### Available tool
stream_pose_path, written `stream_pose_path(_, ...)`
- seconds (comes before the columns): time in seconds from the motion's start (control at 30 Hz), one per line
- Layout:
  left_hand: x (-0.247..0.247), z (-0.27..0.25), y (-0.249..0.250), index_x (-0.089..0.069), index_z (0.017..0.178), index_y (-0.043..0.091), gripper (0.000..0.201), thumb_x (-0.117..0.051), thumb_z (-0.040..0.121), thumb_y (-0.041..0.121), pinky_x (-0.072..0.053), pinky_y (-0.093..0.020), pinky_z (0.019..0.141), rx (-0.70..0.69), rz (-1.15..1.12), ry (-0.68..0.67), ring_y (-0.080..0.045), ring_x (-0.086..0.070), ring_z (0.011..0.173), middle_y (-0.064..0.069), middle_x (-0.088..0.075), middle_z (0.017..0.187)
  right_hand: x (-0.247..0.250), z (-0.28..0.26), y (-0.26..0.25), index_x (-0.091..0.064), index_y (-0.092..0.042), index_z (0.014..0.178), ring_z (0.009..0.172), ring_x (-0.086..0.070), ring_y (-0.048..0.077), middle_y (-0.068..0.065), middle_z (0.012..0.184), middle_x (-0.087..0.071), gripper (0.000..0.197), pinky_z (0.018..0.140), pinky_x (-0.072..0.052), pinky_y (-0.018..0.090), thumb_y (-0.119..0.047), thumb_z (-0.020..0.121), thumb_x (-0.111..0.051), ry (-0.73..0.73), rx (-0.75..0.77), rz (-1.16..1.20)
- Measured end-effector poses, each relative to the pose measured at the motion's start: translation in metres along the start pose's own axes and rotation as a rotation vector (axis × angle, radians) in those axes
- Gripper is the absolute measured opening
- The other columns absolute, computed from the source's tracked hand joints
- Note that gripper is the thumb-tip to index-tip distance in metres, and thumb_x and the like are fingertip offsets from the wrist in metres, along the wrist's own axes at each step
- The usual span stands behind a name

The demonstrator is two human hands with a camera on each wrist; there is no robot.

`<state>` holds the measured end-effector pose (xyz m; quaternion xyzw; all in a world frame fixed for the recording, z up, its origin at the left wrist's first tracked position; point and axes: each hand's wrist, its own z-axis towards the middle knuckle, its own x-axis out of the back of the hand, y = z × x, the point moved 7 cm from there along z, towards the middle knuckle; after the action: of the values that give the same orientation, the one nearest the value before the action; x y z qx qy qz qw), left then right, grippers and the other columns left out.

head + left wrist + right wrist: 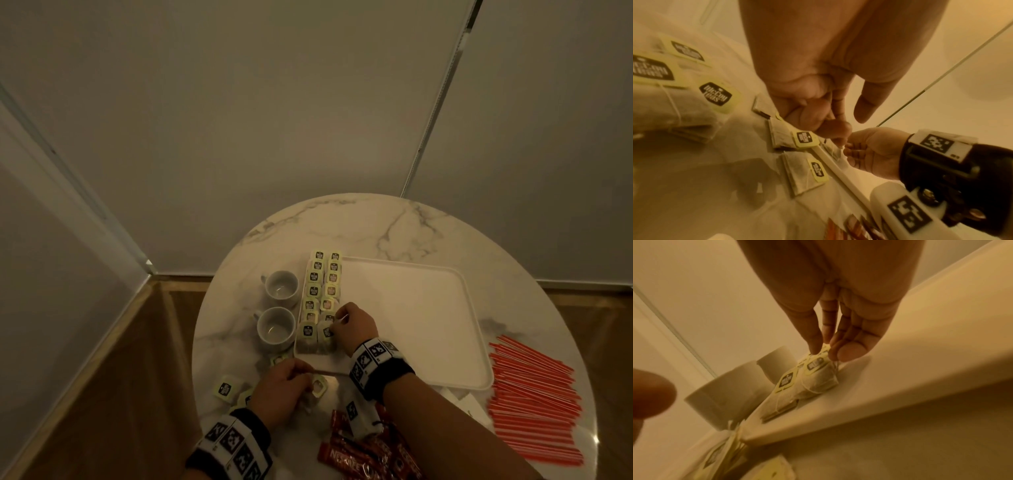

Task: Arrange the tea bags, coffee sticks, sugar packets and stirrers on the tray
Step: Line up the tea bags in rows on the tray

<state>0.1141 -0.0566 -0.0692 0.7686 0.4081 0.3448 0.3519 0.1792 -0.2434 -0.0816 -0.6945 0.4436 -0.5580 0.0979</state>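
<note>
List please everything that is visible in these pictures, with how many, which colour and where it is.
table: one, round, white marble, under everything.
tray: one, white, middle of the table.
tea bags on tray: two rows, yellow tags, along the tray's left edge; exact count unclear.
loose tea bags: several, yellow tags, on the table near the left hand.
cups: two, white, left of the tray.
coffee sticks: several, red, at the table's near edge.
stirrers: many, red, right of the tray.
left hand: grips a loose tea bag.
right hand: pinches a tea bag on the tray.
</note>
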Motion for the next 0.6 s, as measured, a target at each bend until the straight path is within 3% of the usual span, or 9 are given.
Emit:
stream_pose_path(0.13, 0.017, 0.003, -0.006, -0.064, 0.091, 0.022, 0.007, -0.062, 0.087, 0.016, -0.052, -0.033, 0.077, -0.03, 0.061, 0.138, -0.015, -0.062, 0.078, -0.002, -0.068, 0.09, 0.012, -0.01, 0.003, -0.056, -0.016, 0.089, 0.084, -0.059, 0.02, 0.002, 0.089, -0.063, 0.01, 0.075, -0.049, 0.029, -0.022, 0.086, -0.064, 0.042, 0.035, 0.069)
stream_pose_path(0.33, 0.03, 0.004, -0.015, -0.057, 0.095, 0.023, 0.014, -0.064, 0.084, 0.018, -0.049, -0.028, 0.081, -0.049, 0.266, 0.216, -0.009, -0.057, 0.085, 0.003, -0.059, 0.095, 0.011, -0.055, 0.019, -0.06, -0.021, 0.084, 0.081, -0.062, 0.017, -0.003, 0.085, -0.065, 0.008, 0.079, -0.054, 0.032, -0.028, 0.086, -0.064, -0.023, 0.083, 0.062)
stream_pose_path(0.5, 0.02, 0.005, -0.018, -0.048, 0.101, 0.034, 0.022, -0.061, 0.083, 0.031, -0.048, -0.033, 0.088, -0.039, 0.42, 0.181, -0.011, -0.056, 0.093, 0.009, -0.051, 0.108, -0.021, -0.102, 0.023, -0.06, -0.024, 0.106, 0.095, -0.059, 0.012, -0.004, 0.105, -0.062, 0.023, 0.086, -0.051, 0.027, -0.039, 0.089, -0.056, -0.218, 0.135, -0.237)
stream_pose_path(0.6, 0.013, 0.006, -0.011, -0.049, 0.108, 0.025, 0.026, -0.061, 0.085, 0.026, -0.039, -0.025, 0.078, -0.071, 0.494, 0.195, -0.01, -0.05, 0.089, 0.008, -0.044, 0.105, -0.03, -0.114, 0.017, -0.057, -0.02, 0.115, 0.104, -0.06, 0.02, 0.001, 0.117, -0.061, 0.036, 0.086, -0.049, 0.031, -0.045, 0.091, -0.048, -0.23, 0.144, -0.369)
